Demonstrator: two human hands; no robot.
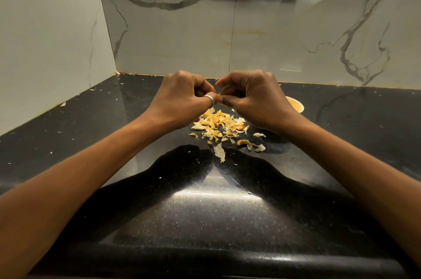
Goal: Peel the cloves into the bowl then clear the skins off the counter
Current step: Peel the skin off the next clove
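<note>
We see left hand [182, 94] and right hand [252, 96] pinching clove [219, 95] above table [91, 132]. Beneath, skins [218, 123] heaped; bowl [296, 105] behind right wrist (contents hidden). We judge peeling well along, clearing not begun.

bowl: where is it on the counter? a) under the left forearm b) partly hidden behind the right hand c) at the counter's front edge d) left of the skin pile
b: part of the bowl shows past the right hand, which with the left hand pinches a clove.
</note>
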